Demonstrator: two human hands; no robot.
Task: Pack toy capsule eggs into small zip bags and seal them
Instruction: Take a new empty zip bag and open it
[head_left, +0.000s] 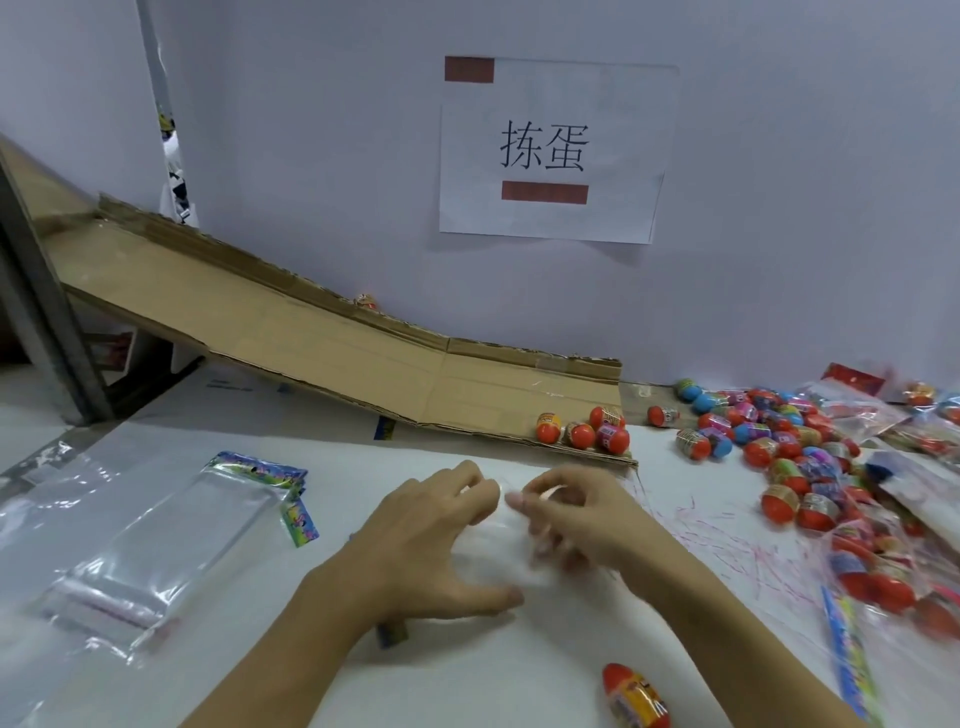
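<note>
I count two hands, left hand (431, 540) and right hand (582, 514) | four eggs on ramp foot (584, 428) at 1 o'clock | one egg (636, 699) at 5 o'clock | loose egg heap (789, 447) at 3 o'clock, too many to count | one wall sign (553, 150) at 12 | one cardboard ramp (311, 332)

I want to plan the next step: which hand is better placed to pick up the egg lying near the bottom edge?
Probably the right hand: the loose capsule egg lies on its side, just beside the right forearm, while the left hand is farther off.
</note>
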